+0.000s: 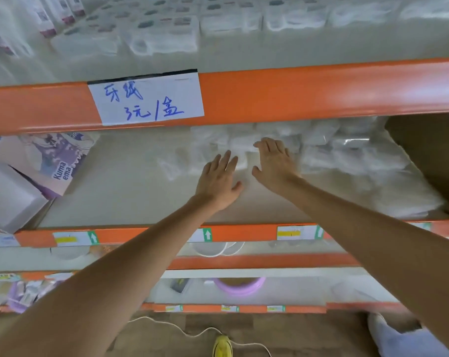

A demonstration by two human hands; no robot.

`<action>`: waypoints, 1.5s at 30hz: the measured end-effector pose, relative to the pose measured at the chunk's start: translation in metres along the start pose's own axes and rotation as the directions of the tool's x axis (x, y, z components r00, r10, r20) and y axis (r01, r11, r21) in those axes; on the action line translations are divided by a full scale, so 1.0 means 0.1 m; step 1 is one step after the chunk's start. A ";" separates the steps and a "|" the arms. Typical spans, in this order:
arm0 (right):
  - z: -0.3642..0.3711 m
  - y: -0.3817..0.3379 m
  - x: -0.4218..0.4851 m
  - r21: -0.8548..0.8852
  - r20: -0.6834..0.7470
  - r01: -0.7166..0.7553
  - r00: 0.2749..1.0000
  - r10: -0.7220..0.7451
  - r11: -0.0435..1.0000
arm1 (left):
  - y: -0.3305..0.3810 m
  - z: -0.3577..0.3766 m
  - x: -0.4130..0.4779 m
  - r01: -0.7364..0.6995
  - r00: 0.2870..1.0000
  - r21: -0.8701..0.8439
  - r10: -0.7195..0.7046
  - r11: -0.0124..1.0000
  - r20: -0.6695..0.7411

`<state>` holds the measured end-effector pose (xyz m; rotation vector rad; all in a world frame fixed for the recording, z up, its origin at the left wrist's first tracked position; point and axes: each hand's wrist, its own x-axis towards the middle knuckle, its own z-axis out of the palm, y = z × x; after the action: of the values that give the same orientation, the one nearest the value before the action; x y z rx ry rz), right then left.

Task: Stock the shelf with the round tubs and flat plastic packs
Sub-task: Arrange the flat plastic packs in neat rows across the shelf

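The shelf board point(130, 191) is bare across its middle and near edge, open for reaching in under the upper orange beam point(295, 99). Printed boxes point(51, 161) block the left. A heap of clear plastic packs point(346, 155) fills the far right, and a cardboard box point(429, 155) walls off the right end.

The flat plastic packs point(346, 155) are clear, crinkled and whitish. They are heaped loosely on the middle shelf point(130, 197), a pale board between orange beams. They lie flat and overlap in no tidy row, and the pile spreads from around the shelf's middle, at the back, out to its right end. More clear packs point(164, 39) stand in rows on the level above, too blurred to read. I cannot pick out any round tubs.
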<state>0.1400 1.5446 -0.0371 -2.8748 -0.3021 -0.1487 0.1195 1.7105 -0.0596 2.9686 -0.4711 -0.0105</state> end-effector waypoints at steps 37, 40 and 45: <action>-0.10 0.12 -0.63 -0.086 0.196 0.150 0.972 -0.131 0.985 | -0.24 -0.17 -0.54 0.031 0.994 -0.160 -0.047 0.987 -0.096; -0.07 0.11 -0.69 -0.054 0.199 0.127 0.973 -0.113 0.990 | -0.23 -0.11 -0.50 0.070 0.996 -0.227 -0.079 0.971 -0.033; -0.09 0.07 -0.73 -0.003 0.192 0.080 0.978 -0.078 0.997 | -0.14 -0.09 -0.54 0.102 0.993 -0.229 -0.114 0.968 -0.040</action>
<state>0.0701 1.5223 -0.0396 -2.8927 -0.4531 0.1146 0.0730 1.7411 -0.0533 2.7585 -0.2797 0.0037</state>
